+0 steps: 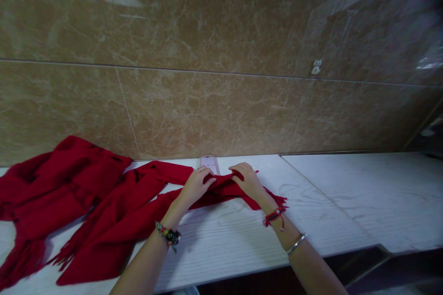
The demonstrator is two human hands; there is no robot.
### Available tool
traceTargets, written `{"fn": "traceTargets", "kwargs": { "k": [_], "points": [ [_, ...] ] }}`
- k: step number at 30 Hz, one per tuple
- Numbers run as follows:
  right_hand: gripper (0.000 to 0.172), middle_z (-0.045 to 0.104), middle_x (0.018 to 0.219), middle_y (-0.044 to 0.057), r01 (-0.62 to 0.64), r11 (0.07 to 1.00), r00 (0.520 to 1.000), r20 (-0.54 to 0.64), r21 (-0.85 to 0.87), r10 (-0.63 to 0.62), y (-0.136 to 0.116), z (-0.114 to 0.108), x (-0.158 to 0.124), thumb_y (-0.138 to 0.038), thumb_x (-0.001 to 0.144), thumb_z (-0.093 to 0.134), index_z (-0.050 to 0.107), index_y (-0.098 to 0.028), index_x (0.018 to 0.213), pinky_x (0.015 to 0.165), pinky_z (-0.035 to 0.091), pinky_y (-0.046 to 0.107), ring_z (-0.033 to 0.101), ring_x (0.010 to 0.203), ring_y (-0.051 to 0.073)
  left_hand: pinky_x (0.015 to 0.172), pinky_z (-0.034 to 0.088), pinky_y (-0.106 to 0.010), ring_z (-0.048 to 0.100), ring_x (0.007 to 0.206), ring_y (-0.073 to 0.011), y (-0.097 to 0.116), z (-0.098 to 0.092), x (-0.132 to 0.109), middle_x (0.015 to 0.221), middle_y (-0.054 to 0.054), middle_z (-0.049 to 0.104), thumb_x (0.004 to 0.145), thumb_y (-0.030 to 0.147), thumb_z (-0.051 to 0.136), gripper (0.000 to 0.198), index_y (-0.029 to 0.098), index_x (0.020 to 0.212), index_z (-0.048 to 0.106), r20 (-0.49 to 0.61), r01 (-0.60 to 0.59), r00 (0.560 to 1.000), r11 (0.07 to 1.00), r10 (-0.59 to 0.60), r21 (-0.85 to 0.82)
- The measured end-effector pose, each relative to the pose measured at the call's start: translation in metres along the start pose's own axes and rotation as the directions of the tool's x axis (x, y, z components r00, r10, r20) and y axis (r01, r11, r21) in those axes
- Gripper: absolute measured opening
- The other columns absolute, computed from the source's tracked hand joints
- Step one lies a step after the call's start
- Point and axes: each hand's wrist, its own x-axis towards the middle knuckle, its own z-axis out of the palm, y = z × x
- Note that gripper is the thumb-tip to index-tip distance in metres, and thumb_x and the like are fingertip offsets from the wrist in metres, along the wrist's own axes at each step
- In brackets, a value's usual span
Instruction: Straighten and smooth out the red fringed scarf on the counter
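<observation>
From my feed I see a white wood-grain worktop with a seam running across it. A phone lies flat at its back edge against the brown marble wall. A small white fitting sits on the wall's joint line. A crumpled red scarf lies at the far left.

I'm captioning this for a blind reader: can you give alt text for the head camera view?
The person's left hand and right hand pinch a fold of a red fringed scarf spread on a white table. A phone lies just behind them, by a brown marble wall.
</observation>
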Motion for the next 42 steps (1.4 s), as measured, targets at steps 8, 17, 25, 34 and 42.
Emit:
{"fn": "traceTargets", "kwargs": {
  "k": [8,17,25,34,42],
  "points": [
    [0.01,0.064,0.076,0.001,0.061,0.998,0.996,0.065,-0.011,-0.06,-0.011,0.012,-0.001,-0.02,0.082,0.052,0.061,-0.021,0.079,0.095,0.028,0.045,0.056,0.074,0.016,0.07,0.042,-0.027,0.052,0.075,-0.0159,0.001,0.001,-0.001,0.078,-0.003,0.057,0.079,0.019,0.052,0.004,0.017,0.076,0.055,-0.005,-0.001,1.0,1.0,0.001,-0.004],
    [0.023,0.062,0.094,0.006,0.108,0.994,0.993,0.058,-0.031,-0.106,-0.015,0.01,0.0,-0.025,0.078,0.056,0.057,-0.02,0.101,0.095,0.029,0.046,0.053,0.093,0.02,0.068,0.042,-0.026,0.052,0.073,-0.0147,0.0,0.001,-0.001,0.076,-0.002,0.056,0.079,0.018,0.051,0.005,0.017,0.075,0.054,-0.005,-0.004,1.0,1.0,0.004,-0.02],
    [0.017,0.063,0.076,0.003,-0.031,0.998,0.999,-0.046,-0.058,0.028,0.002,0.003,-0.001,-0.013,0.081,0.044,0.06,-0.02,0.079,0.091,0.033,0.044,0.055,0.076,0.018,0.066,0.041,-0.025,0.051,0.071,-0.0142,0.001,-0.003,0.0,0.074,-0.001,0.056,0.078,0.022,0.053,0.006,0.017,0.075,0.055,0.077,0.005,0.997,1.0,-0.006,0.014],
    [0.022,0.061,0.094,0.006,0.125,0.989,0.99,0.069,-0.074,-0.12,-0.017,0.009,0.0,-0.023,0.077,0.056,0.057,-0.022,0.099,0.098,0.023,0.049,0.052,0.094,0.021,0.07,0.041,-0.026,0.052,0.075,-0.0149,0.002,-0.002,-0.001,0.078,-0.002,0.057,0.079,0.018,0.051,0.004,0.017,0.078,0.054,0.038,-0.016,0.999,1.0,0.016,0.006],
    [0.022,0.063,0.077,0.004,-0.067,0.995,0.991,-0.121,-0.071,0.058,0.002,0.0,-0.001,-0.008,0.077,0.042,0.059,-0.021,0.077,0.092,0.033,0.044,0.056,0.077,0.019,0.062,0.039,-0.023,0.049,0.067,-0.0136,0.004,-0.006,0.0,0.07,0.0,0.053,0.076,0.017,0.052,0.002,0.017,0.076,0.054,0.099,0.01,0.995,1.0,-0.012,0.022]
  ]
}}
